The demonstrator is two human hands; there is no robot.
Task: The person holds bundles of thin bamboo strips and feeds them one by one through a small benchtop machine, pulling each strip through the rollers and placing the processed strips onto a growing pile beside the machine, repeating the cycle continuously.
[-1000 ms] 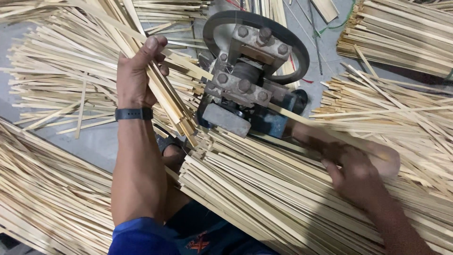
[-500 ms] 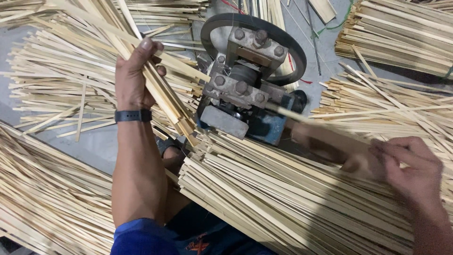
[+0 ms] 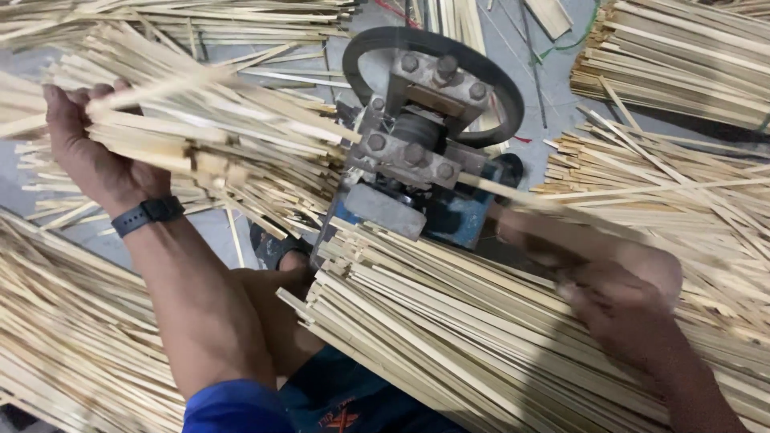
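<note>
Bamboo strips (image 3: pixel 241 152) sit clamped in the left hand (image 3: pixel 96 164) beside a splitting machine (image 3: pixel 417 152); the blurred right hand (image 3: pixel 618 297) grips one strip (image 3: pixel 513 192).

Grey concrete floor (image 3: pixel 513 72), strip piles (image 3: pixel 674 56) around

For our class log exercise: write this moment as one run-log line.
left hand: grips bamboo strip bundle | right hand: blurred, at single strip leaving metal machine | stack on lap

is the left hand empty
No, the left hand grips a bundle of strips beside the machine.
</note>
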